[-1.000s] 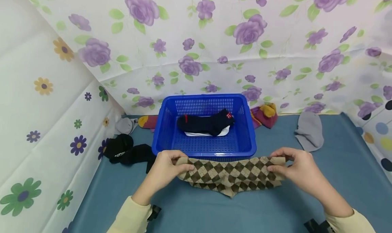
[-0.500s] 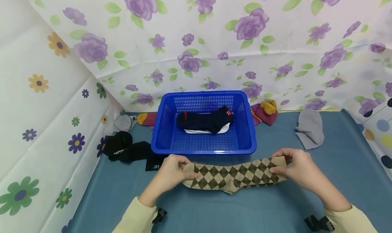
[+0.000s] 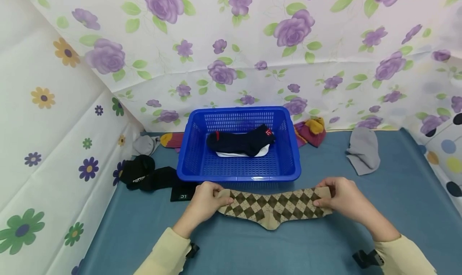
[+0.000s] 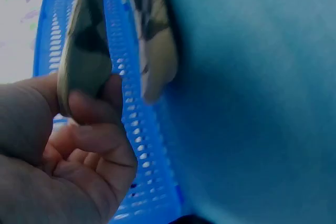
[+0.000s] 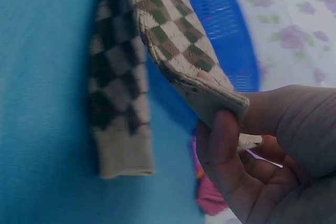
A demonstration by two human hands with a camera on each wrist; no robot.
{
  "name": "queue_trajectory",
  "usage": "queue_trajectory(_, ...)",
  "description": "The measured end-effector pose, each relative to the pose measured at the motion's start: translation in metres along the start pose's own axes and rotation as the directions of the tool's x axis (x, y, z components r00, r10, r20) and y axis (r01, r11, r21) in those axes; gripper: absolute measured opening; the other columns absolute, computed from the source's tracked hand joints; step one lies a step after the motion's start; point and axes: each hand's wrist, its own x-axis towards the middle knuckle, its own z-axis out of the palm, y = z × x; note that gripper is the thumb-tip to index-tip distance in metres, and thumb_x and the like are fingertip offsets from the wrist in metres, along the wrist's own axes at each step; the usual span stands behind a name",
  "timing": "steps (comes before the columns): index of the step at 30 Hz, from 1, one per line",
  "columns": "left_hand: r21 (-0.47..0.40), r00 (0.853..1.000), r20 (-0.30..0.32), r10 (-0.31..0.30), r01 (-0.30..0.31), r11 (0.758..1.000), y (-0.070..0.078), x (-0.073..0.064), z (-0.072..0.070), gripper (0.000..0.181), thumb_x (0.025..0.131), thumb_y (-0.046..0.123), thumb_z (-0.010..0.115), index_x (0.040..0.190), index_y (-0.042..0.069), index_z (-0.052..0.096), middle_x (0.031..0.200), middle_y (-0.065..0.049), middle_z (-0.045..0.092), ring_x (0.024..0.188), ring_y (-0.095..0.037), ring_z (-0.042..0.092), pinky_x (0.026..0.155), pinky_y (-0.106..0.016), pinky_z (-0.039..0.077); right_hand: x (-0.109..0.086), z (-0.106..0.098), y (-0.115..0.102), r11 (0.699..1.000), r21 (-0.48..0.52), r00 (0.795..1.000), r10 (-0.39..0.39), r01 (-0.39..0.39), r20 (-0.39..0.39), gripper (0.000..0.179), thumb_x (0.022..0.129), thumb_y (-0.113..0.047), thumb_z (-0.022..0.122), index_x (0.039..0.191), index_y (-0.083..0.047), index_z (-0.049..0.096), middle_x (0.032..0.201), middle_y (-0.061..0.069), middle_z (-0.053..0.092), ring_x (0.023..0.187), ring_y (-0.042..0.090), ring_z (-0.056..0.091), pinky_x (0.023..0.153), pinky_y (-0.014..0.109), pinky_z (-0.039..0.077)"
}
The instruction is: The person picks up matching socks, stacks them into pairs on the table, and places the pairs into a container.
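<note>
My L hand (image 3: 205,202) is pinching the toe end of an argyle sock (image 3: 272,206) btw thumb & fingers, my R hand (image 3: 343,196) pinching the cuff same way, w/ the sock held out L-to-R over the blue table (image 3: 252,251), just my side of the blue basket (image 3: 238,171). Wrist cams show a 2nd argyle sock (image 5: 123,77) alongside, can't tell if it's touching the table. Basket has a navy sock (image 3: 236,142) on a white item (image 3: 234,154); black socks (image 3: 138,170) lie L of it.

Pale-ylw L sleeve (image 3: 164,253), same-clr R sleeve (image 3: 402,255), blk L wrist unit (image 3: 193,250), blk R wrist unit (image 3: 362,259)
</note>
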Motion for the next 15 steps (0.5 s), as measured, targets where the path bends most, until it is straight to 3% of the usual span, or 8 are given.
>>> queue_trajectory(5,-0.019,0.998,-0.052,0.023,-0.024,1.000,-0.010,0.005,0.009,0.034,0.078,0.032,0.076,0.061,0.014,0.052,0.051,0.004,0.033,0.045,-0.009,0.028,0.044,-0.023,0.025,0.005,0.011,0.007,1.000,-0.018,1.000,-0.008,0.008,-0.006,0.033,0.072,-0.032,0.080,0.099,-0.017,0.068,0.057,0.001,0.050,0.049,0.013,0.044,0.045,0.028,0.038)
queue_trajectory(8,-0.076,0.999,-0.039,0.035,-0.038,0.996,-0.016,0.005,0.010,0.024,0.076,0.029,0.078,0.080,0.011,0.061,0.062,0.001,0.049,0.053,-0.009,0.041,0.049,-0.022,0.034,0.006,0.013,0.009,1.000,-0.003,1.000,-0.016,0.016,-0.001,0.027,0.074,-0.029,0.078,0.096,-0.018,0.068,0.060,0.000,0.054,0.052,0.012,0.047,0.046,0.027,0.040)
queue_trajectory(12,-0.103,1.000,0.009,0.005,-0.004,0.995,-0.015,0.004,0.009,0.045,0.075,0.023,0.079,0.113,0.008,0.060,0.080,-0.003,0.062,0.066,-0.012,0.052,0.056,-0.026,0.044,0.005,0.013,0.010,0.999,0.045,1.000,0.002,-0.002,0.020,0.022,0.078,-0.023,0.076,0.096,-0.016,0.067,0.071,-0.002,0.064,0.062,0.011,0.058,0.051,0.027,0.046)
queue_trajectory(15,-0.083,1.000,0.001,-0.031,0.031,0.996,-0.014,0.002,0.008,0.043,0.076,0.020,0.077,0.113,0.008,0.060,0.078,-0.003,0.062,0.063,-0.012,0.053,0.056,-0.028,0.045,0.005,0.012,0.011,0.997,0.081,0.999,0.006,-0.008,0.032,0.023,0.078,-0.020,0.075,0.098,-0.012,0.067,0.079,-0.001,0.068,0.069,0.011,0.063,0.054,0.027,0.049)
